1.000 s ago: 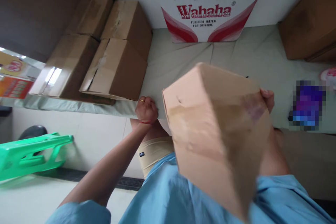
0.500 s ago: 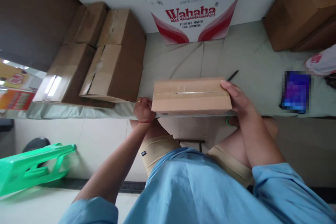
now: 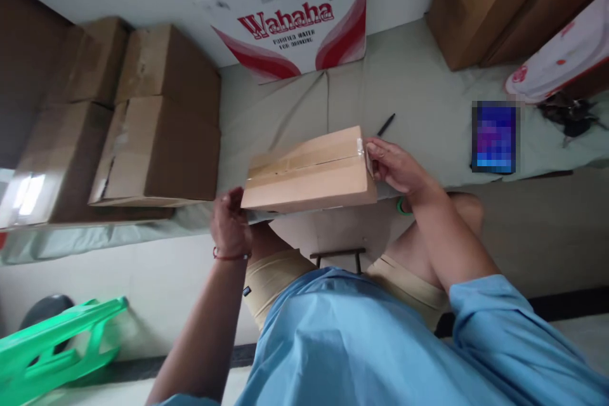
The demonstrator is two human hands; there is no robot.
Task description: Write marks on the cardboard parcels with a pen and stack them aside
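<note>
A closed brown cardboard box (image 3: pixel 309 181) lies at the table's front edge, slightly askew. Clear tape runs along its top seam and folds over the right end. My right hand (image 3: pixel 394 165) grips that right end, thumb and fingers closed at the taped edge. At the box's left end is my left hand (image 3: pixel 231 225), wearing a red string bracelet. Its fingers are loosely bent and a little apart, close against the box corner; blur hides whether they touch it. A black pen (image 3: pixel 386 124) lies behind the box, beyond my right hand.
Several larger cardboard boxes (image 3: pixel 157 146) stand at the left. A white-and-red Wahaha water carton (image 3: pixel 295 32) is against the wall. At the right are a phone-like device (image 3: pixel 495 139), blurred out, and more boxes (image 3: pixel 480 6). A green plastic stool (image 3: pixel 61 349) stands lower left.
The box has turned, its right end now farther back. My left hand has opened from a fist beside it. My right hand has shifted onto the taped right end. The view has swung right.
</note>
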